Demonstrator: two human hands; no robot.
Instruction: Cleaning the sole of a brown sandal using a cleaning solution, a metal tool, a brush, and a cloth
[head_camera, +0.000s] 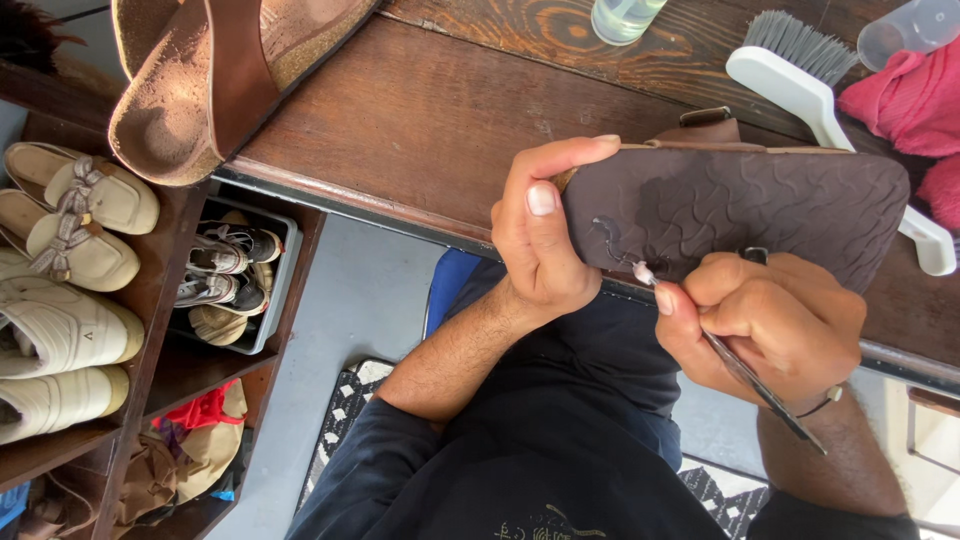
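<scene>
Now we tip the sandal sole-up over the near edge of the table, so its dark wavy tread faces us. Our left hand is clamped round its left end, thumb on the tread, steadying it. Our right hand is closed pen-like on a thin tool, its pale tip touching a wet-looking patch of sole. Far right lie a white brush and red cloth; far left, another sandal.

no packages, labels, signs or screens in view.
</scene>
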